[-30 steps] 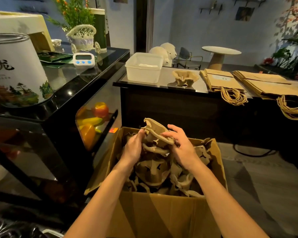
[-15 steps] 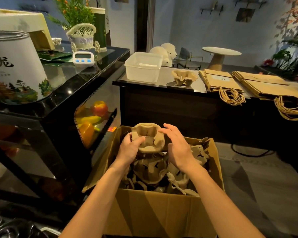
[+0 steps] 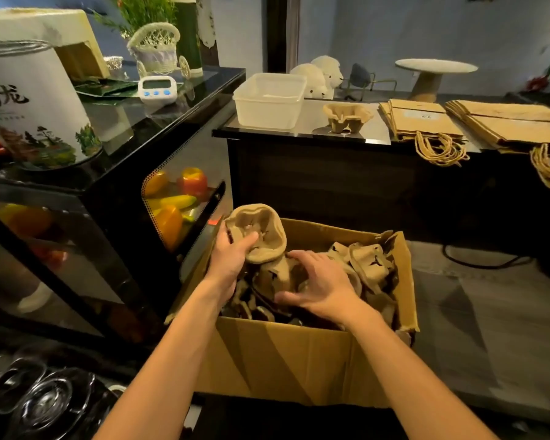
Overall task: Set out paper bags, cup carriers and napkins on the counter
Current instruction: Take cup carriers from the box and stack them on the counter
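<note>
My left hand (image 3: 231, 257) grips a brown pulp cup carrier (image 3: 261, 231) and holds it above the left side of an open cardboard box (image 3: 299, 357). Several more cup carriers (image 3: 367, 262) lie jumbled inside the box. My right hand (image 3: 319, 287) reaches down into that pile with spread fingers, touching the carriers. On the dark counter (image 3: 305, 131) behind the box stand one cup carrier (image 3: 346, 117) and two stacks of paper bags (image 3: 421, 122) (image 3: 515, 122) with twine handles hanging over the front edge.
A white plastic tub (image 3: 269, 101) sits at the counter's left end. To the left, a black glass display case (image 3: 115, 173) holds fruit; a tea tin (image 3: 32, 106) and a timer (image 3: 157, 87) stand on top. Glass bowls (image 3: 45, 401) lie at the bottom left.
My left hand has lifted the cup carrier up and to the left, alone. My right hand let go of it and dropped into the pile in the box.
</note>
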